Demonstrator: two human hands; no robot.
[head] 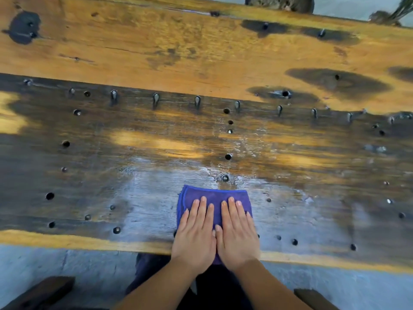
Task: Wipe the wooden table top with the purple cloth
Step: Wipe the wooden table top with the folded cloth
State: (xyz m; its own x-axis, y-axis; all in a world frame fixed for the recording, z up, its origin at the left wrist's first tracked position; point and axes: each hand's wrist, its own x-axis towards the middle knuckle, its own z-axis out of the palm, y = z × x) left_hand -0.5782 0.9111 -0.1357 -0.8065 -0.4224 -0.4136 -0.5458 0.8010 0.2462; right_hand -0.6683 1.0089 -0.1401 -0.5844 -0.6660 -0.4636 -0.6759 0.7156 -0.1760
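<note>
While both flat hands, left hand (194, 240) and right hand (237, 238), press the purple cloth (214, 195) without gripping it, far metal studs (225, 178) on the wooden table top (156, 52) could snag it.

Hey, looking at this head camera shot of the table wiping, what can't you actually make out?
- Near part of the purple cloth: covered by the left hand and right hand pressing flat on it.
- Wooden table top: both ends cut off by the picture's side edges.
- Plants beyond the far edge: blurred and cropped at the top.
- Dark wooden pieces by the floor: cropped at the bottom, unidentifiable.
</note>
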